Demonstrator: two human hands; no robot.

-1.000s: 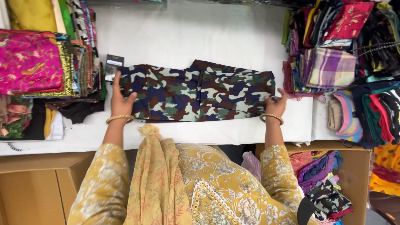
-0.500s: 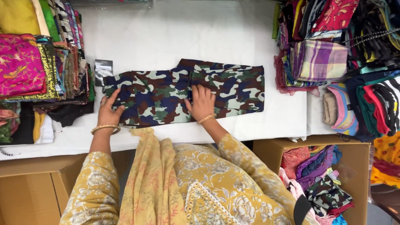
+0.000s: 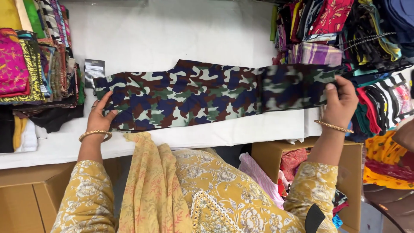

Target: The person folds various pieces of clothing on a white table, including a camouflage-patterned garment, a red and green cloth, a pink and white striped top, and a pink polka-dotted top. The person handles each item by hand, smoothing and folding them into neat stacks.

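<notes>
Left hand [image 3: 98, 122], fingers spread, pins the camouflage cloth [image 3: 189, 95] flat to the table [image 3: 172, 34]; right hand [image 3: 340, 101] pinches its far end, raised, keeping it taut.

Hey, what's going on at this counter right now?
A person in a yellow floral outfit is handling a camouflage-print garment on a white-covered counter. The left hand presses one end flat near a dark hang tag, while the right hand grips the other end, lifted and blurred, out past the counter's edge. Stacks of folded colourful fabrics sit to the left, more hang on the right, and an open cardboard box of cloth stands below.
</notes>
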